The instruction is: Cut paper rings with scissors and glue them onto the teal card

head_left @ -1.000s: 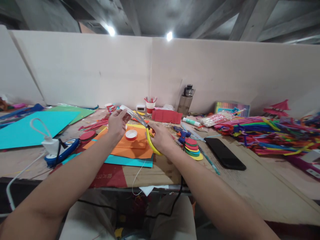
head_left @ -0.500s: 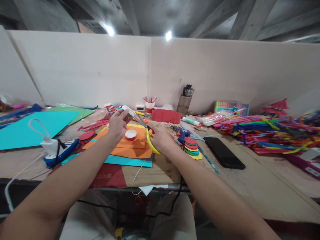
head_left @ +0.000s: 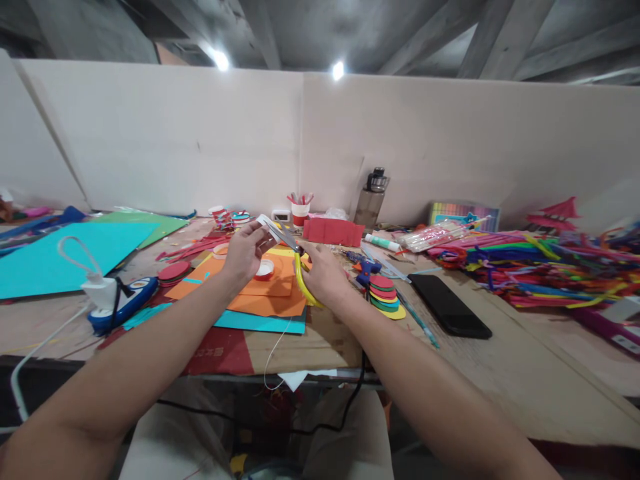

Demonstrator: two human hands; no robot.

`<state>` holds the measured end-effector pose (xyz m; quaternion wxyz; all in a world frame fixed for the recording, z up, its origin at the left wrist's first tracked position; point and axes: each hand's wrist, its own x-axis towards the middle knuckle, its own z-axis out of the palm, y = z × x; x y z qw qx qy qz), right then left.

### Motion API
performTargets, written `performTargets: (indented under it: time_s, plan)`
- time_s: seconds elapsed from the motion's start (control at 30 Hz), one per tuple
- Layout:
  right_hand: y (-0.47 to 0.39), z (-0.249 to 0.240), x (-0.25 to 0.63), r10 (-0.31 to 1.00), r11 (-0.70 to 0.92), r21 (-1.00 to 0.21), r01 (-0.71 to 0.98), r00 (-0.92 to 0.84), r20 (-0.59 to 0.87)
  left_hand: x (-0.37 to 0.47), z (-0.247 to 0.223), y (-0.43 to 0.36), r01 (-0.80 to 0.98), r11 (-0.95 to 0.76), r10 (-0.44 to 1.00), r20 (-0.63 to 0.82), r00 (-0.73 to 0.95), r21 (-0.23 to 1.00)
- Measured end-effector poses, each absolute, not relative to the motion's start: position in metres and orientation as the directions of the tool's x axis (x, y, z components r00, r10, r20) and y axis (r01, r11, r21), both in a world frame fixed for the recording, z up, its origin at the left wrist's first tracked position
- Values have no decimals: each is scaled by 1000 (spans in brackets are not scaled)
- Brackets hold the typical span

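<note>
On the left of the bench lay a teal sheet (head_left: 65,253) and a blue device (head_left: 125,300). The left hand (head_left: 243,252) pinched a small pale strip (head_left: 265,223) above the orange paper (head_left: 270,293), over a red-and-white cap (head_left: 265,269). The right hand (head_left: 323,277) gripped yellow-handled scissors (head_left: 295,257), blades seemingly on the strip. Coloured discs (head_left: 385,297) and a dark phone (head_left: 447,305) lay rightward.

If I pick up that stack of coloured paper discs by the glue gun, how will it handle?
The stack of paper discs probably feels light and floppy, being thin cut sheets. The discs lie fanned and seemingly loose, so they may slide apart. Lying flat, they shouldn't roll.
</note>
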<state>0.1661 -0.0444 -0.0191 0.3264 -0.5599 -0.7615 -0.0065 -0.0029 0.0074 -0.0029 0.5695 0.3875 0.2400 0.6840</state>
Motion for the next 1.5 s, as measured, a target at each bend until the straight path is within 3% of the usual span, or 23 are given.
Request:
performTargets:
  time_s: [0.33,0.67,1.1,1.37,1.5]
  plan:
    - [-48,-17,165,843,360,-331,872,-153,515,-3,-8,11,-691,-157,979,204,-13,706]
    - [-48,-15,165,844,348,-320,881,-146,516,-15,3,17,-675,-267,963,209,-168,687]
    - [-45,-21,165,834,426,-363,829,-204,513,-12,-5,20,-693,-211,970,237,-59,690]
    - [-45,-19,165,842,410,-353,841,-201,500,-9,-5,19,-719,-222,972,210,-109,659]
    - [-44,-18,166,843,401,-344,849,-194,502,-14,-2,21,-700,-284,954,266,-137,655]
